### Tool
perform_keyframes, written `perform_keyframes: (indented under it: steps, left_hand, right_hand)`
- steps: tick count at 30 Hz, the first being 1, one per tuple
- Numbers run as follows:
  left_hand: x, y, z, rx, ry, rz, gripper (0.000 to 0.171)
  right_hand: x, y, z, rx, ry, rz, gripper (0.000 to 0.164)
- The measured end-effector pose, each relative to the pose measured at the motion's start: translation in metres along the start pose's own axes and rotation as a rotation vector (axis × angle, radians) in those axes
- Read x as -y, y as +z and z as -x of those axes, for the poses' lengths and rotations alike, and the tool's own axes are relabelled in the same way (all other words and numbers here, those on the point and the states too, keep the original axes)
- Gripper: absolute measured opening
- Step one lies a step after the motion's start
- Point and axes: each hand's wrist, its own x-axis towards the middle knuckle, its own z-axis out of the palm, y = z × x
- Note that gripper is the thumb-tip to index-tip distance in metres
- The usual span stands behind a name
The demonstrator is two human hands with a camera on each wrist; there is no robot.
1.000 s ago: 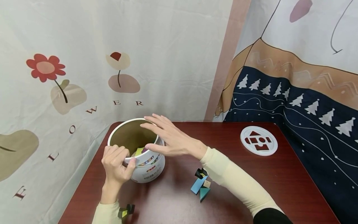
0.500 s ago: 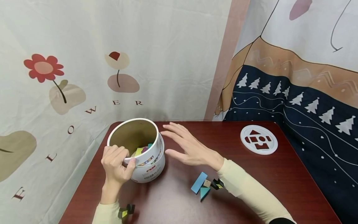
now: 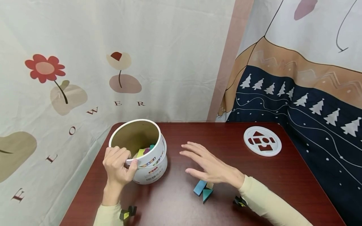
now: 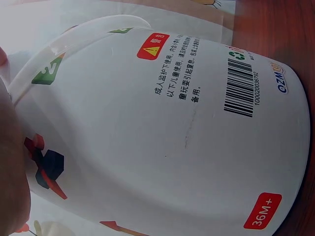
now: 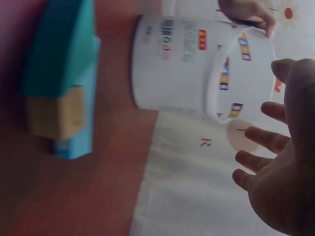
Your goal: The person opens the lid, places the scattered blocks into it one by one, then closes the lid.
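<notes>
A white bucket (image 3: 152,173) stands at the table's left side in the head view. My left hand (image 3: 116,164) grips its near rim, thumb outside. Inside, a yellow block (image 3: 140,153) shows with purple and teal pieces; the rest of the contents is hidden. My right hand (image 3: 212,166) hovers right of the bucket, fingers spread and holding nothing. Just below it on the table lie a blue rectangular block (image 3: 199,187), a small plain wooden block (image 3: 210,185) and a teal triangular block (image 3: 207,195). The right wrist view shows this teal block (image 5: 59,54) up close.
A round white lid (image 3: 262,150) with shaped cutouts lies at the back right of the dark red table (image 3: 226,135). Printed cloth (image 3: 175,62) hangs behind and to both sides of the table.
My right hand has moved from over the bucket's mouth rightward and toward me, to above the loose blocks. The left hand and the bucket have stayed put.
</notes>
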Motion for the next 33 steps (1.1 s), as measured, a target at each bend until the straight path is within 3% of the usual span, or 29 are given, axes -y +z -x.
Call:
perform_keyframes:
  steps: [11, 18, 33]
  left_hand:
    - [0.001, -0.001, 0.002, 0.004, 0.002, 0.007, 0.033]
    - [0.001, -0.001, 0.002, 0.005, 0.003, 0.004, 0.034]
    - [0.001, 0.0, 0.001, 0.0, 0.005, 0.003, 0.036]
  right_hand:
    - [0.007, 0.015, 0.049, 0.172, 0.06, 0.022, 0.066]
    - [0.007, 0.022, 0.074, 0.259, 0.043, 0.003, 0.075]
    - [0.003, 0.029, 0.092, 0.221, -0.042, 0.132, 0.053]
